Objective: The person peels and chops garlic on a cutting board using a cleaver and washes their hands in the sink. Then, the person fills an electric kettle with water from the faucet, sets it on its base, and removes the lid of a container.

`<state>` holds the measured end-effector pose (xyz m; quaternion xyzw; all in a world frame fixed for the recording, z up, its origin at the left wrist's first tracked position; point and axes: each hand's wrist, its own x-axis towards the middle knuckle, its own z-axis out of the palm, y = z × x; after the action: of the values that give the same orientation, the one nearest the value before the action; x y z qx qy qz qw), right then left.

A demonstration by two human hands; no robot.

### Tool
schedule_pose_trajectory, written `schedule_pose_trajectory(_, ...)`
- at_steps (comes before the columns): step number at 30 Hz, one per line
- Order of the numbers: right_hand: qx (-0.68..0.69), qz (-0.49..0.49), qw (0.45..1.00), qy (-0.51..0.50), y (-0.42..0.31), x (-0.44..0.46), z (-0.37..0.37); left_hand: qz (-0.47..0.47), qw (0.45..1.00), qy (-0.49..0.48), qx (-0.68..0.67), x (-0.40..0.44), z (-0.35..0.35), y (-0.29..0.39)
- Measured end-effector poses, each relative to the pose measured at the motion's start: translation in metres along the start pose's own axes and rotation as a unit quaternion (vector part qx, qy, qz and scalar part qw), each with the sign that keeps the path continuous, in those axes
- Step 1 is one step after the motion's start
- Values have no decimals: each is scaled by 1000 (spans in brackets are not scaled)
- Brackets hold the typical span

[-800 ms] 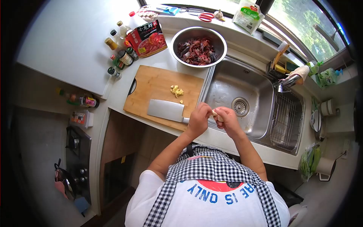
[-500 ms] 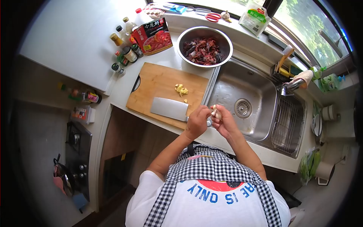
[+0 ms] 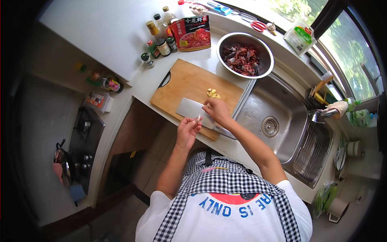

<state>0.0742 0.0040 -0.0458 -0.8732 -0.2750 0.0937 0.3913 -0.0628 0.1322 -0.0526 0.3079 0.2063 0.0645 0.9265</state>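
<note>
My left hand [image 3: 188,132] is closed in front of the cutting board's near edge, pinching a whitish piece of garlic [image 3: 198,117] that is mostly hidden by the fingers. My right hand [image 3: 218,111] is over the board with its fingers drawn together. Whatever lies between those fingertips is too small to make out. Beneath it is a cleaver [image 3: 186,107] with a broad blade, its handle covered by my hand and wrist. A small heap of pale yellow pieces [image 3: 213,93] sits just beyond my right hand on the wooden cutting board [image 3: 177,82].
A steel bowl of crayfish [image 3: 242,59] stands behind the board, beside a red food packet [image 3: 194,34] and several bottles [image 3: 161,28]. To the right is the sink [image 3: 258,109]. Red-handled scissors [image 3: 258,26] and a garlic bulb [image 3: 271,27] lie on the windowsill.
My hands have separated and moved left from near the sink. The garlic, held between both hands before, now shows in my left; my right hand has come over the cleaver. The view has also shifted.
</note>
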Motion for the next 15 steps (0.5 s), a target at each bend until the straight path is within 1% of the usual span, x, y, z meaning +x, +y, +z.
schedule_pose_trajectory(3, -70, -13, 997, -5, -6, 21, 18, 18, 1000, -8, -9, -1, -1, -1)
schedule_pose_trajectory(6, 25, -18, 999, -17, 4, 15, 15, 19, 1000, 5, 6, -2, 6, 5)
schedule_pose_trajectory(7, 180, 41, 981, -57, 4, 7, 4, 15, 1000, 15, 13, -4, 11, 6)
schedule_pose_trajectory(8, 330, 100, 934, -94, 4, -5, -11, 11, 1000, 10, 16, -3, 15, 6)
schedule_pose_trajectory(9, 470, 158, 859, -125, 5, -20, -25, 4, 1000, 6, 20, -3, 19, 5)
schedule_pose_trajectory(12, 553, 135, 818, -84, 20, -60, -59, -31, 998, -35, 50, 3, 40, 1)
schedule_pose_trajectory(15, 593, 131, 793, -51, 21, -95, -96, -87, 990, -85, 72, 10, 68, -10)
